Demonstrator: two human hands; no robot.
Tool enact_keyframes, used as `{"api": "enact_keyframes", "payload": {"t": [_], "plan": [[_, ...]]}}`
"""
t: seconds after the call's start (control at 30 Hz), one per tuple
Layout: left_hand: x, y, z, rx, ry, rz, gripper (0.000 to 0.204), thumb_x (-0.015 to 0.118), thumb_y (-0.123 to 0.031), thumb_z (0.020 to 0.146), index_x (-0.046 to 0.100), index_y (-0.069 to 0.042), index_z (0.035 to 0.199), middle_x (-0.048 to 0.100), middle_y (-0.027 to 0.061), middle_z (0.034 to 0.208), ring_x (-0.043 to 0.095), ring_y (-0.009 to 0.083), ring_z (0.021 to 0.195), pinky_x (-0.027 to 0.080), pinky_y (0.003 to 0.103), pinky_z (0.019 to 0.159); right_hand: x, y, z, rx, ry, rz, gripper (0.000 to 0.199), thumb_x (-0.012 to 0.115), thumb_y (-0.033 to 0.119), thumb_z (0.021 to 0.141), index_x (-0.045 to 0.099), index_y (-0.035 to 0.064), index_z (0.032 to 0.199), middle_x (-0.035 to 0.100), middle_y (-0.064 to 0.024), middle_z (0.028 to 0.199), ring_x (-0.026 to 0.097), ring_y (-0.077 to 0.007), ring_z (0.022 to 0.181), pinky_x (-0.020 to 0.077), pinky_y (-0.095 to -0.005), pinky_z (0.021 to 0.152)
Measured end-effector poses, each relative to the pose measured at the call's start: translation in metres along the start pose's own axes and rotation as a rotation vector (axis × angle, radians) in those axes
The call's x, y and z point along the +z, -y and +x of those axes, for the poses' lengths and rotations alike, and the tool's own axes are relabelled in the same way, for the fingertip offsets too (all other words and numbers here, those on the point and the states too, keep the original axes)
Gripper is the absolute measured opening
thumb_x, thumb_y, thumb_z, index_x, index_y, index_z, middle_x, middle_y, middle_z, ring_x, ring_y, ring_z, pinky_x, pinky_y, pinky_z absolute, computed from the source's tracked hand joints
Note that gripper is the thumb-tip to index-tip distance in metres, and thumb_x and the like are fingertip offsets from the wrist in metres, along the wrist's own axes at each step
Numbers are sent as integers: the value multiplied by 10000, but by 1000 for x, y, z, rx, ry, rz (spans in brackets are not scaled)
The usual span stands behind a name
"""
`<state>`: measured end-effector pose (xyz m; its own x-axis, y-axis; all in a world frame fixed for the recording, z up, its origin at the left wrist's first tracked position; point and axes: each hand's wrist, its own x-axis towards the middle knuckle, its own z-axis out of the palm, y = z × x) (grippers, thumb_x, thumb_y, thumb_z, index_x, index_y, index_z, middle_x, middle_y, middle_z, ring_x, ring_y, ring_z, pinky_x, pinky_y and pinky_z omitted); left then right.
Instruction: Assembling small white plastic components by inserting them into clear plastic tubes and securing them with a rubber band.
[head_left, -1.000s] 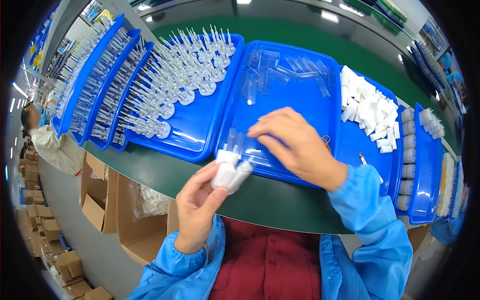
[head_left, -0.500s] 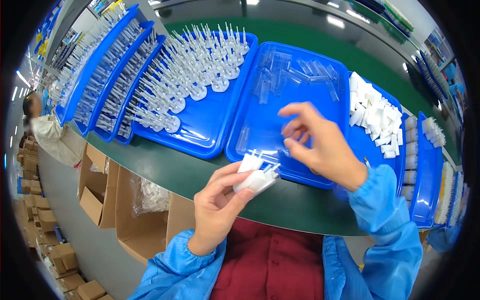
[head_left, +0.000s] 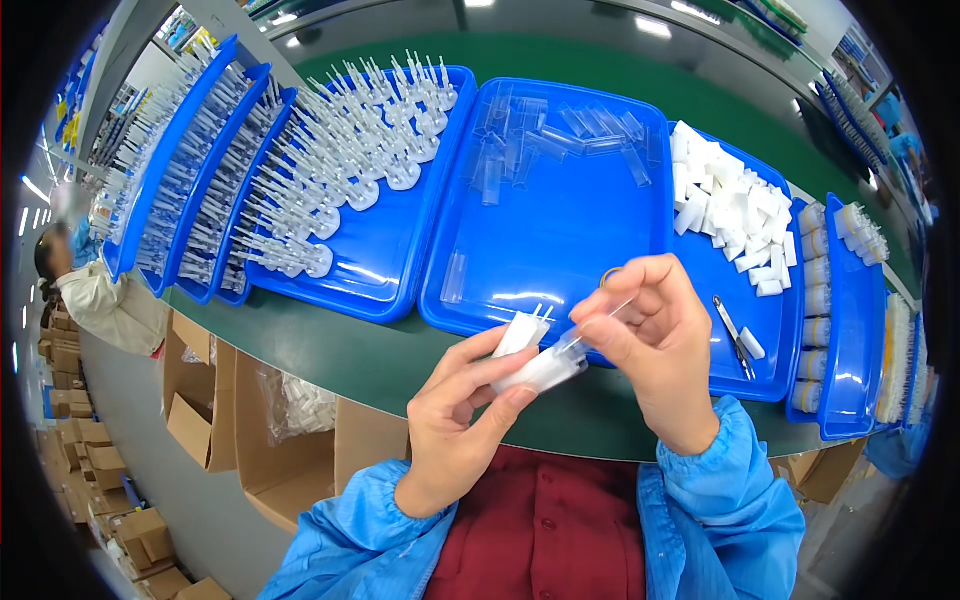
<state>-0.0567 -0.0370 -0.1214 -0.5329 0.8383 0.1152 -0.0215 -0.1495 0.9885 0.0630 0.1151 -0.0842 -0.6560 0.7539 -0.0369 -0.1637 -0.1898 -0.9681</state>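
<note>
My left hand [head_left: 455, 390] is closed around a couple of white cylindrical pieces, held side by side. Thin clear prongs stick out of the end of the upper white piece [head_left: 520, 333]. A clear sleeve covers the end of the lower white piece [head_left: 542, 372]. Thumb and fingers of my right hand [head_left: 655, 335] pinch a thin clear plastic piece [head_left: 622, 308] right at that sleeved end; its full shape is partly hidden by the fingers. Beyond my hands lies a blue tray [head_left: 540, 240] with several clear plastic tubes [head_left: 520, 135] in it.
On the left, a blue tray [head_left: 375, 270] holds several clear stands with upright rods [head_left: 360, 150]; more such trays overlap beside it. A right-hand tray [head_left: 700, 270] carries white pieces [head_left: 735, 200] and tweezers [head_left: 735, 340]. Cardboard boxes [head_left: 275, 470] stand below the table edge.
My right hand has come down from over the middle tray to the pieces in my left hand, and now pinches a clear piece there. The view has shifted slightly, uncovering the tweezers.
</note>
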Motion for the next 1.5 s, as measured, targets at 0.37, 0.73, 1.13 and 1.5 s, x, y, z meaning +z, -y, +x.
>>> {"api": "enact_keyframes", "payload": {"t": [0.37, 0.73, 1.13, 1.5], "plan": [[3, 2, -2, 77, 15, 153, 264, 692, 36, 904, 695, 25, 1168, 558, 198, 1325, 635, 260, 1149, 591, 323, 889, -6, -38, -10, -417, -34, -291, 338, 852, 53, 787, 553, 40, 945, 635, -100, 971, 688, -163, 888, 532, -290, 768], [10, 4, -3, 14, -56, 137, 301, 722, 36, 874, 720, 1, 1173, 600, 187, 1306, 659, 243, 1100, 572, 316, 877, -6, -33, -16, -490, 64, -606, 338, 867, 90, 763, 608, 17, 967, 649, -140, 1038, 640, -216, 1069, 524, -336, 884], [-3, 19, -8, 160, 55, -212, 428, 690, 133, 855, 487, 53, 1224, 503, 166, 1215, 612, 296, 1165, 574, 410, 983, -4, -43, -27, -186, 38, -161, 485, 867, 100, 772, 503, 50, 1088, 715, -103, 965, 614, -181, 1168, 388, -396, 1088], [-37, 7, -3, -17, 96, -264, 353, 644, 69, 915, 556, 34, 1255, 470, 223, 1423, 542, 297, 1283, 485, 452, 1070, 3, -13, 22, -370, 473, -519, 309, 786, 178, 842, 649, 80, 1102, 684, -66, 1104, 588, -270, 1142, 369, -427, 1069]]}}
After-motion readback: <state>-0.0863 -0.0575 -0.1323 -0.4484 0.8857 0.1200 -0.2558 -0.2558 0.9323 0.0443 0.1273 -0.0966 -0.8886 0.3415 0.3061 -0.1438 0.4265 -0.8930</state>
